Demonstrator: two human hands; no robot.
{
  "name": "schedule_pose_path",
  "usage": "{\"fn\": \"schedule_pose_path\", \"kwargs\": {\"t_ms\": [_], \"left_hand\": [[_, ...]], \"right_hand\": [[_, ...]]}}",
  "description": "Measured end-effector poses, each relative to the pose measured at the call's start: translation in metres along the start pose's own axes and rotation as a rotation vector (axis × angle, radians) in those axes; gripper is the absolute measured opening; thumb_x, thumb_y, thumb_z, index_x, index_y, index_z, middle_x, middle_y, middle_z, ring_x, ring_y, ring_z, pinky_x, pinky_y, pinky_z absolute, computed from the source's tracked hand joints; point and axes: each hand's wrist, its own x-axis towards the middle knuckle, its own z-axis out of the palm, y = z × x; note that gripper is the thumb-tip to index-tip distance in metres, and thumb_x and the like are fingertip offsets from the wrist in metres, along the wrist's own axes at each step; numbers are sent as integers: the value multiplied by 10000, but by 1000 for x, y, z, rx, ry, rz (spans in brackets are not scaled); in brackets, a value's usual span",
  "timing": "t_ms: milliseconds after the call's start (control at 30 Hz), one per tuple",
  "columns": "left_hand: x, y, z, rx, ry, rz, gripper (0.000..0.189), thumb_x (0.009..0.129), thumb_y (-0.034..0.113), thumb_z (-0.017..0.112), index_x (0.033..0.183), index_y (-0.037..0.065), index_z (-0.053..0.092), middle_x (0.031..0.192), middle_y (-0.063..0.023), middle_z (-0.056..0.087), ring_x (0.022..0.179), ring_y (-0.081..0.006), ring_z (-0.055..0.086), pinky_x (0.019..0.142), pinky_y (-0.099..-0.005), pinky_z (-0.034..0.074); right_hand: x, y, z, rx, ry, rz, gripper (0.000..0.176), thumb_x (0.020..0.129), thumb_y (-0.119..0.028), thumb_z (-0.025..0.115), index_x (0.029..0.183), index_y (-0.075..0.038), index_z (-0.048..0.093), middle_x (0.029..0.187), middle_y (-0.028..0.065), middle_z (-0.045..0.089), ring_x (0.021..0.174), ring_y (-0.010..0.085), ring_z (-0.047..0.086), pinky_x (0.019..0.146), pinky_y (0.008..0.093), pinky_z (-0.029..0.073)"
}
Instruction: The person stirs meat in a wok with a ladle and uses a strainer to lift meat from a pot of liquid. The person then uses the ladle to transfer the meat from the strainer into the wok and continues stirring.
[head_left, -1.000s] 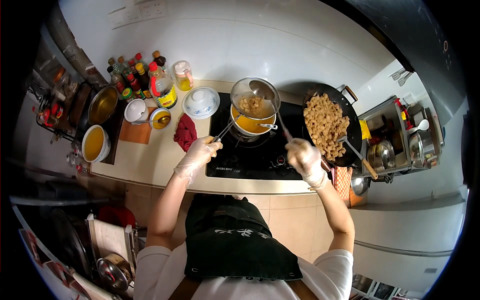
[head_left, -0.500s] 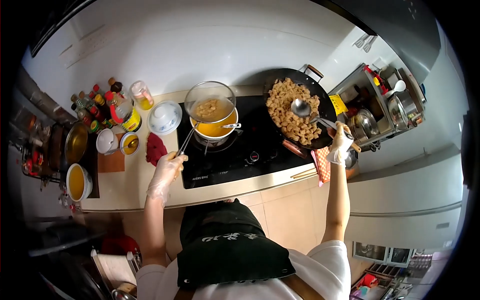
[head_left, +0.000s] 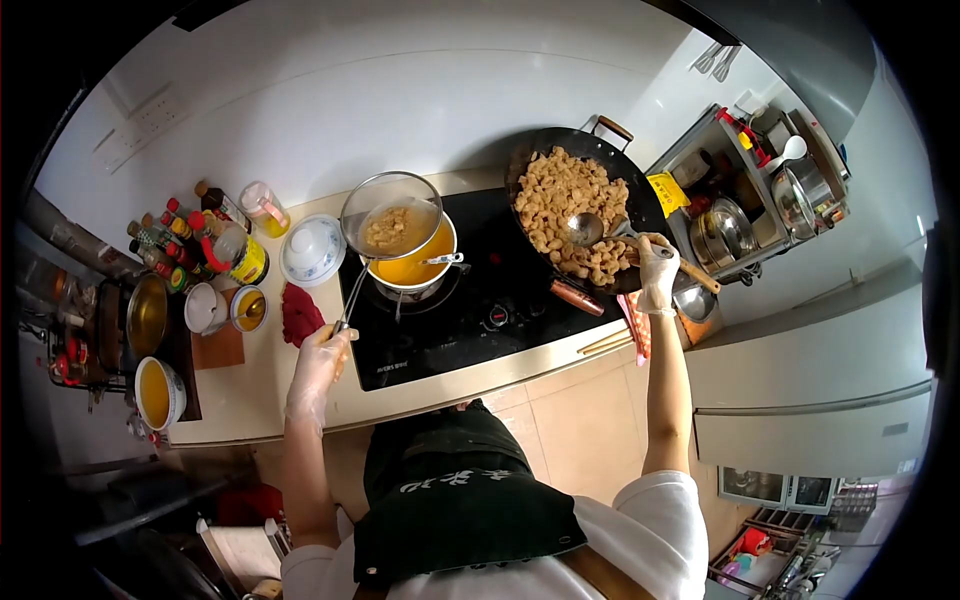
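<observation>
My left hand, in a clear plastic glove, is closed around the handle of a round mesh strainer. Some brown pieces lie in the strainer, which is over the far left part of a white pot of yellow-orange liquid. A utensil with a pale handle rests in the pot. My right hand, also gloved, grips a metal ladle, its bowl among browned meat-like chunks in a black wok. A wooden handle shows beside that hand.
Pot and wok stand on a black cooktop. Left of it are a lidded white bowl, a dark red cloth, several bottles and a bowl of yellow liquid. A rack of bowls stands right of the wok.
The ladle's bowl has moved toward the near side of the wok, lower among the chunks. The strainer stays over the pot. The whole view has shifted slightly.
</observation>
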Motion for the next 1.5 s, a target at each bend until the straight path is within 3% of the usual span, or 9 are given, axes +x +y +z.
{"fn": "schedule_pose_path", "kwargs": {"t_ms": [233, 433, 600, 833, 1033, 1133, 1233, 1400, 1500], "left_hand": [[3, -7, -2, 0, 7, -6, 243, 959, 230, 521, 933, 15, 633, 593, 28, 456, 415, -39, 333, 382, -210, 258], [0, -6, -3, 1, 9, -10, 254, 965, 245, 522, 944, 21, 639, 591, 37, 452, 416, -33, 328, 383, -202, 255], [0, -6, -6, -5, -6, -8, 238, 962, 231, 525, 941, 23, 636, 595, 37, 456, 419, -33, 329, 387, -201, 251], [-3, -2, -6, 10, -1, -27, 214, 956, 206, 516, 936, 33, 640, 599, 34, 452, 419, -39, 333, 391, -209, 252], [9, -18, -4, -18, -32, -42, 198, 927, 230, 557, 921, 51, 642, 582, 40, 460, 396, -37, 326, 379, -214, 249], [11, -21, -4, -35, -58, -18, 181, 905, 234, 581, 896, 62, 637, 573, 42, 466, 387, -34, 324, 373, -216, 247], [8, -19, -3, -39, -77, 0, 161, 892, 217, 593, 849, 65, 620, 578, 41, 471, 398, -30, 332, 377, -211, 248], [1, -14, 1, -71, -71, -6, 129, 882, 188, 606, 835, 68, 608, 587, 47, 465, 423, -23, 331, 389, -204, 246], [0, -16, 2, -79, -77, -26, 134, 869, 197, 624, 831, 69, 605, 592, 47, 463, 433, -32, 332, 400, -212, 251]], "right_hand": [[6, 18, -11, 53, 11, 32, 106, 885, -104, 629, 834, -15, 651, 749, 53, 667, 599, 115, 640, 542, 258, 558], [-18, -2, -12, 171, 121, 209, 98, 885, -105, 633, 832, -25, 654, 724, 27, 653, 602, 123, 646, 588, 251, 551], [-34, 4, -15, 362, 284, 228, 84, 869, -100, 645, 826, -28, 648, 763, 65, 668, 588, 140, 651, 580, 241, 554], [-33, 3, -31, 387, 315, 166, 100, 860, -101, 645, 862, -2, 638, 783, 92, 667, 561, 179, 654, 566, 257, 569], [-40, -35, -26, 323, 187, 111, 173, 912, -203, 628, 941, -33, 628, 833, 79, 679, 581, 152, 664, 519, 224, 510], [-53, -74, -7, 349, 120, 89, 207, 916, -220, 633, 972, -20, 632, 812, 50, 665, 631, 147, 666, 597, 217, 528], [-71, -117, 21, 363, 90, 112, 171, 918, -175, 616, 936, -6, 632, 795, 62, 657, 603, 147, 659, 617, 231, 557], [-98, -136, 73, 530, -10, 189, 143, 909, -88, 582, 957, 42, 618, 832, 113, 648, 592, 186, 661, 551, 248, 562], [-112, -126, 100, 555, -152, 223, 132, 927, -115, 575, 922, 11, 618, 821, 92, 644, 635, 160, 653, 573, 225, 531]]}}
